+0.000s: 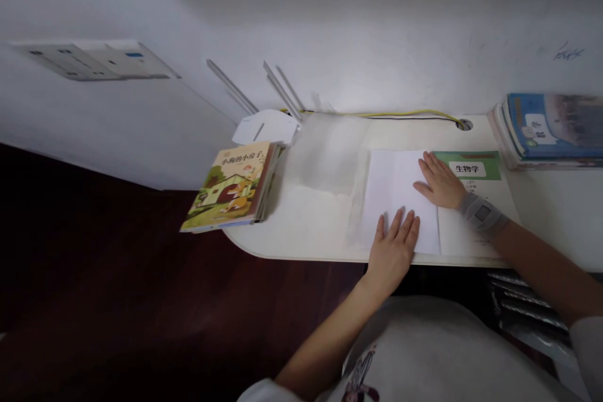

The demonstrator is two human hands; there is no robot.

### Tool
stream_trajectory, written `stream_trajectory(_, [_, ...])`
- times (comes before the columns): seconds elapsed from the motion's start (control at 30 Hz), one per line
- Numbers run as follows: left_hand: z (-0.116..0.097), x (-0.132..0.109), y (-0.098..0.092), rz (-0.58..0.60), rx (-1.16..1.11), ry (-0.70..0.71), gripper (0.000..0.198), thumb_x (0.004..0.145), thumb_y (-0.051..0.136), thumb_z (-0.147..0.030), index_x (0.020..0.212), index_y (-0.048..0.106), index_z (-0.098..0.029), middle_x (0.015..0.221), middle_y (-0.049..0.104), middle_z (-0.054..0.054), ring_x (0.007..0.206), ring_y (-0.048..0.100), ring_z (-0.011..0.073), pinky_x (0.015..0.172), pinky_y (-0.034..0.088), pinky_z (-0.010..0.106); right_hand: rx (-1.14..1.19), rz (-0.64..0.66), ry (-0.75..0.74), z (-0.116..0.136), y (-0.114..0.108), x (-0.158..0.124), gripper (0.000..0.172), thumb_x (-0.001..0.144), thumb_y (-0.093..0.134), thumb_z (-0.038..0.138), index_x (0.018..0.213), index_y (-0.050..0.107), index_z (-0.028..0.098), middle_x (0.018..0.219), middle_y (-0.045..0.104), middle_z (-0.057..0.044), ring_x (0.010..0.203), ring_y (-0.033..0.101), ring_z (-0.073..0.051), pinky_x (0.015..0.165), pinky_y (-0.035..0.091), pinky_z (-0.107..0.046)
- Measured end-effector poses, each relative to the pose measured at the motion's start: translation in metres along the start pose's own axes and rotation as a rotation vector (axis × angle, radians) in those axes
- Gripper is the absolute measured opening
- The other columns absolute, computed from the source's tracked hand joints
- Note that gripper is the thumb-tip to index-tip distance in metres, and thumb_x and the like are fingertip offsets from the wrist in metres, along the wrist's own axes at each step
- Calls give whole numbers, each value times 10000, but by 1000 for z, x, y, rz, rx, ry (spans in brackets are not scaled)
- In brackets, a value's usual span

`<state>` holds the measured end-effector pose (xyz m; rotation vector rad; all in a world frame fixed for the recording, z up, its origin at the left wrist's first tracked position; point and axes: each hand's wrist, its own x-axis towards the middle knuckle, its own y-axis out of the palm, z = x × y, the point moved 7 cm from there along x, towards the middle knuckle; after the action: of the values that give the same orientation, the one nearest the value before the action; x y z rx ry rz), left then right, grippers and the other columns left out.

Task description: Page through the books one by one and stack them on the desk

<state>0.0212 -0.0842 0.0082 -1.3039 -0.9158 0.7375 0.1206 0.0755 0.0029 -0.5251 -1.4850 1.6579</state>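
Note:
A white sheet of paper (393, 185) lies on the pale desk (301, 226), partly over a green-and-white book (475, 166). My left hand (394, 245) rests flat on the sheet's near edge, fingers spread, holding nothing. My right hand (440, 182) lies flat where the sheet's right edge meets the green book, fingers stretched out. A grey band (481, 213) wraps that wrist. A translucent plastic sheet (327, 154) lies just left of the white paper.
A stack of picture books (230, 188) overhangs the desk's left end. Another book stack (551, 129) sits at the far right. A yellow cable (400, 114) runs along the wall to a desk hole. White rods (282, 91) lean on the wall. Dark floor lies left.

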Motion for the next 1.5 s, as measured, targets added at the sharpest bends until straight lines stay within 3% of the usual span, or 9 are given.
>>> stream_trajectory(0.17, [29, -11, -6, -13, -208, -50, 604, 938, 419, -385, 1469, 294, -126, 1501, 345, 208, 1423, 260, 317, 1087, 316, 566, 2, -7, -16, 2, 1, -1, 717, 925, 346, 569, 1426, 365, 55, 1528, 291, -213, 1434, 215, -329, 1151, 218, -507])
stream_trajectory(0.4, [129, -17, -10, -169, -372, -586, 661, 849, 535, -305, 1428, 301, -88, 1404, 445, 262, 1264, 487, 345, 1014, 419, 510, 56, -31, 75, 3, 0, -3, 793, 915, 286, 632, 1440, 339, 40, 1532, 269, -228, 1436, 197, -343, 1146, 233, -523])
stream_trajectory(0.57, [140, -15, -10, 7, -246, -695, 500, 839, 411, -127, 1336, 423, -76, 1260, 566, 234, 1110, 602, 302, 933, 474, 430, 104, -38, 79, 44, -2, -51, 873, 875, 342, 685, 1434, 348, 15, 1530, 252, -253, 1439, 160, -366, 1150, 246, -517])
stream_trajectory(0.73, [134, -11, -21, 88, -197, -740, 441, 906, 448, -357, 1258, 491, -94, 1237, 574, 214, 1049, 620, 302, 865, 508, 404, 144, -75, 28, 82, -5, -97, 945, 820, 461, 700, 1462, 298, 27, 1541, 190, -265, 1445, 123, -374, 1136, 268, -558])
stream_trajectory(0.83, [117, 8, -28, 13, -23, -673, 491, 894, 458, -272, 1338, 399, -69, 1359, 477, 241, 1166, 537, 330, 864, 508, 406, 150, -82, 37, 85, -4, -102, 972, 794, 525, 686, 1466, 289, 24, 1541, 180, -268, 1440, 127, -386, 1135, 269, -562])
stream_trajectory(1.0, [124, 11, -19, 131, -17, -732, 307, 901, 342, -137, 1119, 551, -88, 1098, 622, 217, 1032, 603, 298, 813, 504, 388, 139, -82, 28, 82, -2, -99, 989, 764, 592, 663, 1481, 272, 61, 1545, 198, -244, 1437, 146, -378, 1134, 287, -546])
stream_trajectory(1.13, [146, -3, -16, 32, -393, -789, 336, 915, 449, -328, 1139, 564, -107, 1132, 625, 196, 963, 635, 266, 839, 492, 385, 117, -78, -1, 83, 0, -99, 1016, 734, 647, 640, 1461, 298, 22, 1539, 184, -271, 1435, 126, -402, 1137, 261, -563])
stream_trajectory(1.27, [152, -8, -2, -82, -1074, -876, 423, 864, 540, -434, 1158, 576, -132, 1024, 660, 113, 690, 629, 147, 587, 490, 260, 157, -91, -18, 81, 1, -99, 1029, 727, 685, 596, 1478, 262, 34, 1551, 161, -265, 1439, 104, -401, 1142, 252, -561])
stream_trajectory(1.5, [92, 31, -28, -82, -1947, -602, 399, 665, 779, -355, 982, 676, -135, 786, 691, 40, 659, 619, 122, 596, 493, 204, 416, -120, 27, 73, -4, -103, 1106, 736, 716, 518, 1534, 30, 180, 1594, 26, -185, 1452, 92, -359, 1136, 276, -547])
